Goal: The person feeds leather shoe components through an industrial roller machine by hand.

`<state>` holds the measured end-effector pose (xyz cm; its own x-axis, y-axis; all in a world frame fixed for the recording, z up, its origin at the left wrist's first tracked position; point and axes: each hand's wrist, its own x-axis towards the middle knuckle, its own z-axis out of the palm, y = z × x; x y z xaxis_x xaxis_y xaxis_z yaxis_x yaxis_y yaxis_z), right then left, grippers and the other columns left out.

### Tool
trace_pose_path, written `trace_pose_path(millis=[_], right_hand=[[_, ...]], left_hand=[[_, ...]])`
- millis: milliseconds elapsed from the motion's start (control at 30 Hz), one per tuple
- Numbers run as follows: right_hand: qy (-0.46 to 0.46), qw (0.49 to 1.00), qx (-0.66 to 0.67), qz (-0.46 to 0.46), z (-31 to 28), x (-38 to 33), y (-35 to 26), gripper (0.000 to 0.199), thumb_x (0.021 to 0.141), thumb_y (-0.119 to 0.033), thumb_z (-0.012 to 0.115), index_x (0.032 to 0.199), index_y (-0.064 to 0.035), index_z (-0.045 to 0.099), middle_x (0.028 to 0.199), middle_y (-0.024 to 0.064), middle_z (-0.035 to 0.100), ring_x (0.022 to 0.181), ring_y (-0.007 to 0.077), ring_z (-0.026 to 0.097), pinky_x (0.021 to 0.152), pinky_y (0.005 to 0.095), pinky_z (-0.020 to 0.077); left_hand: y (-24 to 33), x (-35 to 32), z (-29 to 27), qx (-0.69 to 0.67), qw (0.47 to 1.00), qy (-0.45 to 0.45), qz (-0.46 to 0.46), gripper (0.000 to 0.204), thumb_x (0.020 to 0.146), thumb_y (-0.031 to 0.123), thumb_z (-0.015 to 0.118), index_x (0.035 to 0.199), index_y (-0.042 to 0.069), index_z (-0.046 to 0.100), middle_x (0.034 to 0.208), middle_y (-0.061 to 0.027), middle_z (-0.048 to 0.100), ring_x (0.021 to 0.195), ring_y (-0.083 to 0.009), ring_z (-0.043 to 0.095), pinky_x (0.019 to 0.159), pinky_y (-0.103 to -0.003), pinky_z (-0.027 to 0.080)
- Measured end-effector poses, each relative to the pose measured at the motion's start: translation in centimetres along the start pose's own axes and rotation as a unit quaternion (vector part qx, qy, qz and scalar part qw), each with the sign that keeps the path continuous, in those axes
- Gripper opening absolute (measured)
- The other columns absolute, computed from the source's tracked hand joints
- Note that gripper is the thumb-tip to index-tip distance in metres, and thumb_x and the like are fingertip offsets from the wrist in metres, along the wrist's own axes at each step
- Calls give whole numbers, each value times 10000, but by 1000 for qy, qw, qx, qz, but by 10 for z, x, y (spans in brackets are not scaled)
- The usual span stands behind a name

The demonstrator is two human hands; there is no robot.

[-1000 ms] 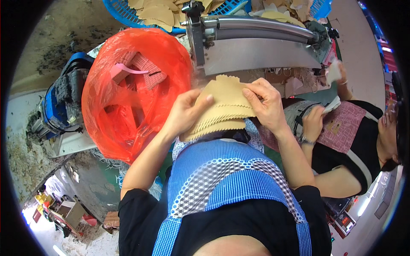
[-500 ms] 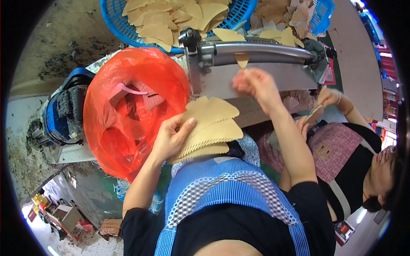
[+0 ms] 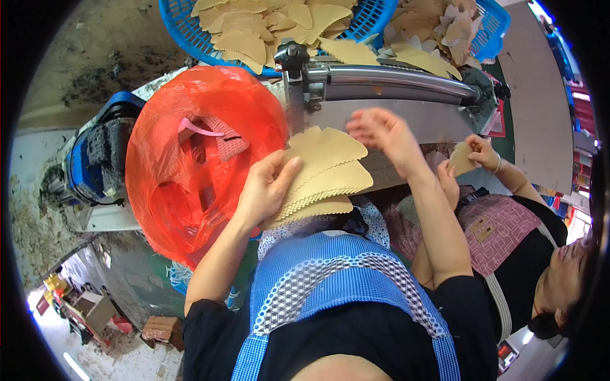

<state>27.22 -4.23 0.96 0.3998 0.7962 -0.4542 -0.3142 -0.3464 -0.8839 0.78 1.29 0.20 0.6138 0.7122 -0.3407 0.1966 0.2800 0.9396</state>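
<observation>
My left hand (image 3: 269, 185) grips a fanned stack of tan leather-like pieces (image 3: 327, 174) with zigzag edges, thumb on top. The stack sits in front of my apron, beside a red plastic bag (image 3: 264, 120). My right hand (image 3: 386, 136) is raised just before the metal plate of a roller machine (image 3: 397, 77). Its fingers are slightly blurred and loosely bent apart, and nothing shows in them. A tiny tan tip (image 3: 379, 90) shows at the roller; the rest of that piece is hidden.
Behind the roller stand a blue basket (image 3: 181, 38) heaped with tan pieces and a second blue basket (image 3: 497, 28). More pieces lie beside the roller. A co-worker's hand (image 3: 484, 152) holds a tan piece at the right. A dusty blue motor (image 3: 86, 168) stands at the left.
The tan piece at the roller has passed almost wholly under it. My right hand has shifted slightly down relative to the roller. The co-worker's hands have turned their piece flatter into view.
</observation>
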Motion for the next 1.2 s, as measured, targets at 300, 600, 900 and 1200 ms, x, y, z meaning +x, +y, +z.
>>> trace_pose_path(millis=[300, 600, 900, 1200], right_hand=[[77, 993, 25, 84, -28, -11, -10, 230, 976, -158, 541, 1032, 45, 633, 910, 112, 696, 759, 147, 650, 714, 246, 529], [1, 960, -253, -119, -14, -37, 3, 231, 928, -215, 640, 939, 10, 689, 739, 16, 636, 674, 128, 577, 648, 243, 457], [-44, 995, -85, -23, 4, -9, 7, 236, 962, -184, 593, 1005, 35, 670, 980, 93, 667, 829, 124, 625, 734, 217, 488], [102, 991, 70, 45, -21, -2, -6, 286, 982, -223, 561, 1049, 43, 641, 884, 91, 672, 729, 139, 631, 672, 238, 508]], left_hand=[[-2, -1, -8, -37, 998, -47, -1, 225, 1007, 205, 560, 903, 6, 566, 799, 34, 583, 746, -10, 518, 637, -179, 430], [-2, 4, 5, -25, 999, -37, 4, 246, 980, 220, 591, 944, -22, 569, 781, -1, 585, 714, -42, 512, 598, -230, 430], [-2, 11, -2, 81, 997, -11, 9, 273, 975, 241, 592, 897, -20, 586, 676, -23, 548, 649, -60, 466, 558, -269, 408], [8, 4, -5, -22, 999, -36, 23, 256, 973, 176, 593, 1100, -46, 596, 915, -71, 665, 830, -85, 587, 743, -258, 492]])
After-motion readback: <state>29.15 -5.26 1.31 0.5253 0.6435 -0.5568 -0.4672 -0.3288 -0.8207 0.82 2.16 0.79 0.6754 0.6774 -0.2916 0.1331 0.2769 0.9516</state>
